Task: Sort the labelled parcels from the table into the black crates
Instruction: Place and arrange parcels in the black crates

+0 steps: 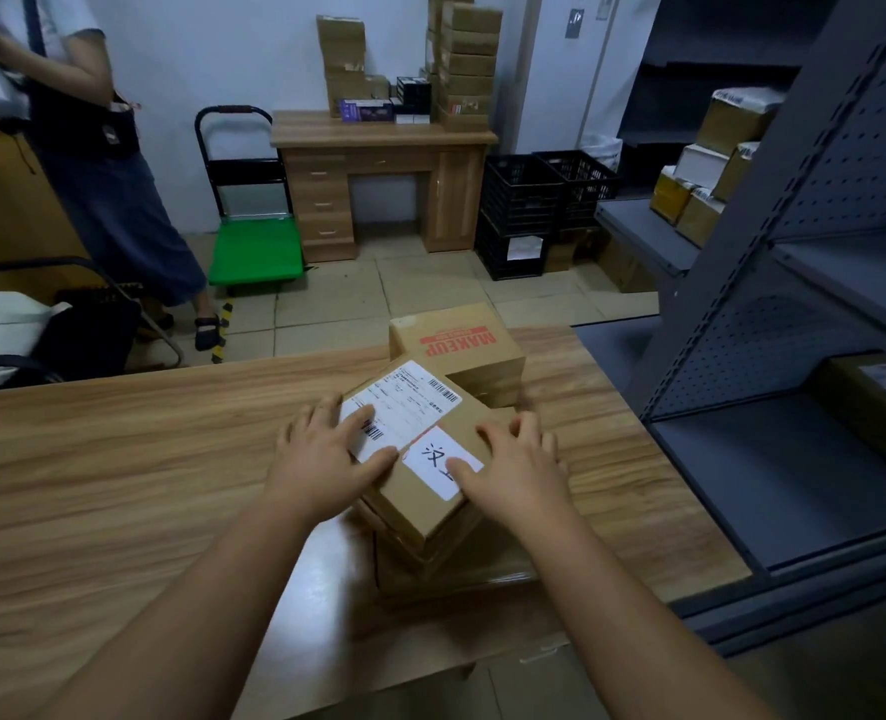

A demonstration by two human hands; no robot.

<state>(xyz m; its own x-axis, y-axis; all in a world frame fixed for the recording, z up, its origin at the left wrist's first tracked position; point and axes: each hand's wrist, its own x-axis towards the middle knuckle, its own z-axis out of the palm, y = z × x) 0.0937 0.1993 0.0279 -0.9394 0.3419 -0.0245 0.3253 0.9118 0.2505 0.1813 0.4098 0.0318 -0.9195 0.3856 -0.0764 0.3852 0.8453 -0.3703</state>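
both hands, left hand and right hand, rest spread-fingered on the top parcel at frame centre, not yet grasping. pick-up step; next, lift it toward the black crates, upper right.

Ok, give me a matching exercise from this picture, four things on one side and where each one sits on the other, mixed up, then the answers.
Things:
1. labelled parcel
2. MAKEUP box
3. black crates
4. green trolley

Places:
A. on the floor, left of the wooden desk
B. on the floor, between the desk and the grey shelves
C. top of the stack on the table, under the left hand and the right hand
D. far edge of the table, behind the stack

Pairs: 1-C, 2-D, 3-B, 4-A
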